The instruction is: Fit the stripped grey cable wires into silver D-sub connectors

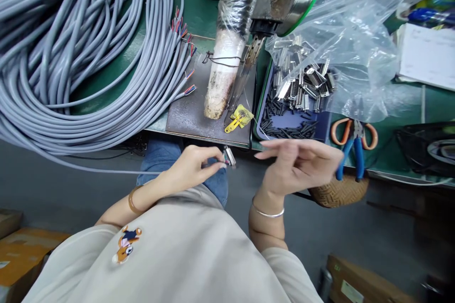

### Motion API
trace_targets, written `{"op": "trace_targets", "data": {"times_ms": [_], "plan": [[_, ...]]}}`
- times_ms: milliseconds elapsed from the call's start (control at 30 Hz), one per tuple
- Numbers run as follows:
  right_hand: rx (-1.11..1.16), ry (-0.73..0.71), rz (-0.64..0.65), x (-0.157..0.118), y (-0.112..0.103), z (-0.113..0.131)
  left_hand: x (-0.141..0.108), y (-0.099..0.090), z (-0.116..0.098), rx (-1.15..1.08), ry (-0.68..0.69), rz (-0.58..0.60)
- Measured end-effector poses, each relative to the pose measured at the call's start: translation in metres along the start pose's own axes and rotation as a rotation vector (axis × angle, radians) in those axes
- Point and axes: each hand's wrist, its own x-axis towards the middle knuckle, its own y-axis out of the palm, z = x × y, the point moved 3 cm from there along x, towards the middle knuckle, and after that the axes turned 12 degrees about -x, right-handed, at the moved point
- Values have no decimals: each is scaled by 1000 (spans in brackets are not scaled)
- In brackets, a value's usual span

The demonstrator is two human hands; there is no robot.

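Below the table edge, my left hand point(194, 165) is closed, thumb and fingertips pinching a small metal multi-pin connector point(229, 156). Coloured wire shows at its near side. A grey cable point(103, 169) runs from the left to my left forearm; its end is hidden. My right hand point(302, 163) is raised in front of the blue tray point(289, 120), fingers stretched out to the left and slightly blurred. No object shows in it, though a thin wire reaches close to its fingertips. Small black sleeves and several metal connectors point(307, 83) lie in the tray.
A bundle of grey cables point(106, 118) with stripped ends covers the left. A soldering iron point(245, 73), solder spool point(302, 2) and wrapped duct hose point(225, 64) hang over a dark board point(199, 120) holding a yellow clip point(234, 122). Pliers point(355, 144) and a plastic bag point(366, 57) lie right.
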Motion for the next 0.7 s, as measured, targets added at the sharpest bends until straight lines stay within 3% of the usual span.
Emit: {"op": "trace_targets", "data": {"times_ms": [100, 167, 233, 300, 367, 433, 567, 633, 700], "plan": [[9, -168, -308, 12, -11, 3, -15, 2, 8, 128, -18, 216], [6, -219, -395, 16, -17, 6, -21, -3, 10, 160, -21, 224], [-30, -201, -364, 15, -21, 9, -20, -16, 8, 119, -10, 114], [-71, -178, -251, 12, -23, 14, -10, -37, 3, 115, 46, -112], [-80, -166, -117, 6, -23, 19, 6, -64, -1, 273, 153, -415], [-58, -172, -36, 1, -24, 25, 28, -88, 3, 487, 172, -596], [-91, -210, 11, -3, -28, 33, 68, -114, 25, 642, 78, -637], [-142, -259, 61, -3, -31, 35, 71, -114, 24, 606, 120, -688], [-190, -304, 104, -4, -33, 34, 59, -107, 11, 497, 209, -764]]}}
